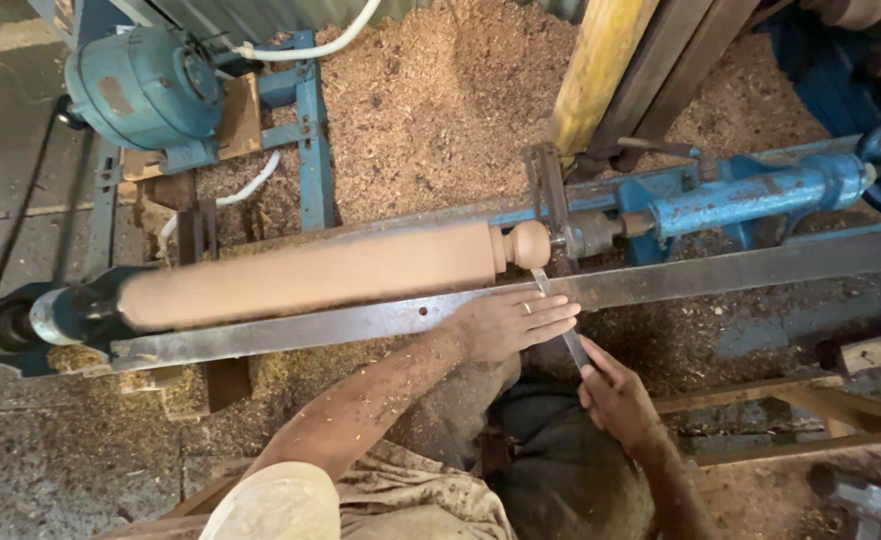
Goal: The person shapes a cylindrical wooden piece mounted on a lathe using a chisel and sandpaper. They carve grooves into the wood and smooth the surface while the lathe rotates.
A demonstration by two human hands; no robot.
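No packages, no labels, no signs, no screens anywhere in view

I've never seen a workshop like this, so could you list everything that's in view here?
wooden spindle: one, pale brown, mounted lengthwise on the lathe, rounded knob at its right end
lathe frame: one, blue, runs behind the spindle
tool rest bar: one, grey metal, in front of the spindle
motor: one, blue, upper left
hose: one, white, by the motor
sawdust: one heap, tan, behind the lathe
wooden posts: several, yellowish and brown, upper right
chisel: one, grey metal, tip near the knob
left hand: flat on the bar over the chisel
right hand: grips the chisel's lower end
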